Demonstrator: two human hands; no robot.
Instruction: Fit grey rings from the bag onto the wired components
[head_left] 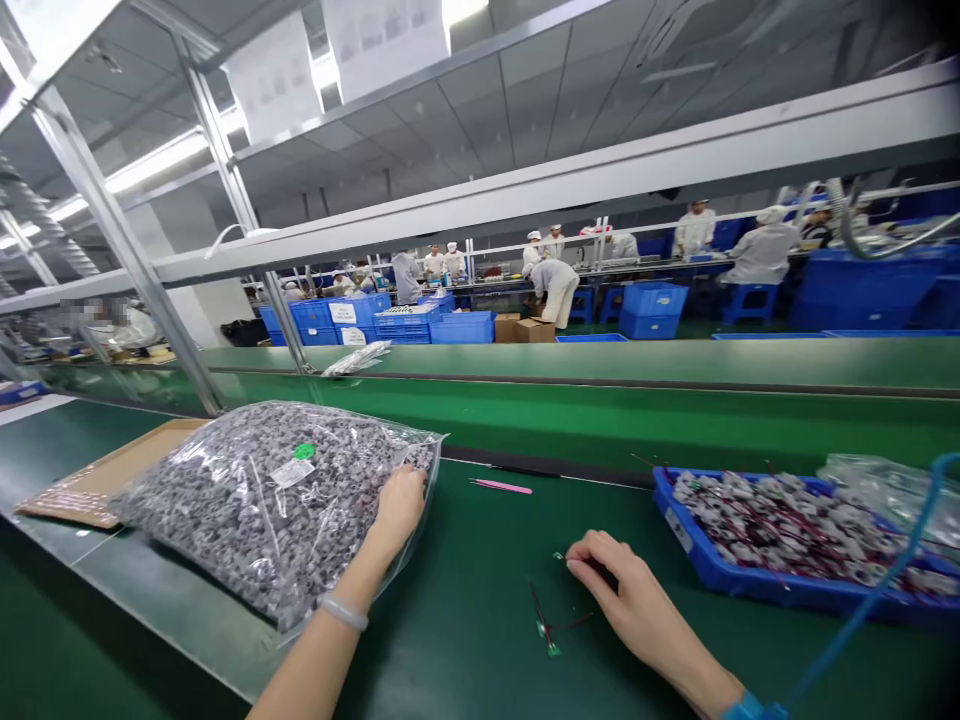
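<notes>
Belt [480,640] gap between hands [397,510] [622,585] (tweezers [501,486] beyond)

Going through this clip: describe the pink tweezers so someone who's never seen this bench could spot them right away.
On the green bench, find the bulging clear bag of grey parts and the blue tray. Between them, just beyond the right hand, lie the tweezers, thin and lying flat, the only bright pink item on the bench.
</notes>
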